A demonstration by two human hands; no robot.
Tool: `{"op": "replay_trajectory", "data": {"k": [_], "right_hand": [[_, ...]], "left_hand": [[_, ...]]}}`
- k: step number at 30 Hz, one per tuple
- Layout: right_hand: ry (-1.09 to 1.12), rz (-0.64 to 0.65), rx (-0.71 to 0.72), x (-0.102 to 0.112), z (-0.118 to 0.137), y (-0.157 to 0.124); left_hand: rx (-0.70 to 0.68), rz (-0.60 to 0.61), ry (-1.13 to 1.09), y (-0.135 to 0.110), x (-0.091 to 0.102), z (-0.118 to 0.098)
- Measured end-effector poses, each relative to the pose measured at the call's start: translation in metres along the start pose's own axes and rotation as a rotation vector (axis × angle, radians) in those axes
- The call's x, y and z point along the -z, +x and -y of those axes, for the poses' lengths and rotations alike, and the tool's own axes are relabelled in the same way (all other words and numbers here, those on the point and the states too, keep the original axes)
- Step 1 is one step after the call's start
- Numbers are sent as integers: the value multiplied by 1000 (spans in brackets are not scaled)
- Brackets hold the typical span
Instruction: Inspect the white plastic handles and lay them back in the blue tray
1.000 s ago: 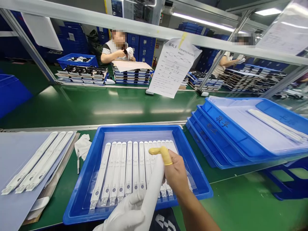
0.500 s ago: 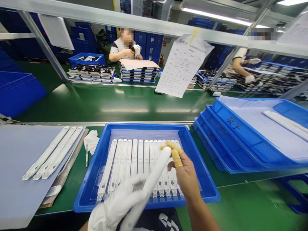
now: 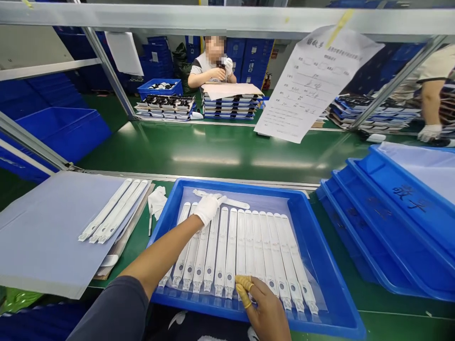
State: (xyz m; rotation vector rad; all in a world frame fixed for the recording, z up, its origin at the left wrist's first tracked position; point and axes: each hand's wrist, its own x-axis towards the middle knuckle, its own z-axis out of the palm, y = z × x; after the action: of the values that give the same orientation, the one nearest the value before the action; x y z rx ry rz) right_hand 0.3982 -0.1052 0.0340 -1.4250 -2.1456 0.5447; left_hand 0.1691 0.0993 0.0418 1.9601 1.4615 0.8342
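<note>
Okay, so from my end of the link here's the picture: the left hand (image 3: 208, 209), in a white glove, is reaching over the far end of the blue plastic tray (image 3: 313, 237), right on a loose white strip (image 3: 238, 204) lying crosswise above the main row. The fingers look closed around it, but the glove hides the tips, so I can't say for sure that it's a real grip. The right hand (image 3: 266, 315), bare apart from yellow finger cots (image 3: 242, 289), is down at the near end, fingers loosely curled and holding nothing I can see, just beside the round-marked ends of the row of white strips (image 3: 231, 251) lying side by side in the tray. Three more strips (image 3: 113, 210) sit on a grey sheet (image 3: 53, 227) to the left, and a stack of blue trays (image 3: 373, 222) is off to the right. My read is that this is the laying-out-in-the-tray step, with that crosswise strip as the odd one out. I'd say the next move calls for lifting it clear and squaring it up with the row, gently, since the strips are packed close and easy to nudge.
</note>
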Motion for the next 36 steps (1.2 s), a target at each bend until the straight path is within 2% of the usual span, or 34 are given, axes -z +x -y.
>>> {"op": "replay_trajectory", "data": {"k": [3,7,9,12,15,18,24,29,32,34,36], "right_hand": [[-80,-38,46,-4,-4,0],[-147,-4,74,-4,-1,0],[-160,38,60,-1,2,1],[-168,56,56,0,3,6],[-230,46,128,-10,6,16],[-349,92,182,-29,15,34],[-502,325,80,-63,36,72],[-505,383,31,-77,36,77],[-487,410,34,-80,38,75],[-482,419,37,-82,41,74],[-480,425,38,-84,43,74]], "left_hand": [[12,14,122,-19,20,24],[4,87,268,-64,46,51],[-17,145,326,-85,46,58],[-34,198,406,-102,33,63],[-44,213,468,-105,22,64],[-66,210,514,-105,21,65],[-119,182,563,-110,23,67],[-170,119,552,-112,26,69],[-238,90,527,-105,27,62],[-311,102,494,-96,18,51],[-406,156,450,-86,-3,34]]}}
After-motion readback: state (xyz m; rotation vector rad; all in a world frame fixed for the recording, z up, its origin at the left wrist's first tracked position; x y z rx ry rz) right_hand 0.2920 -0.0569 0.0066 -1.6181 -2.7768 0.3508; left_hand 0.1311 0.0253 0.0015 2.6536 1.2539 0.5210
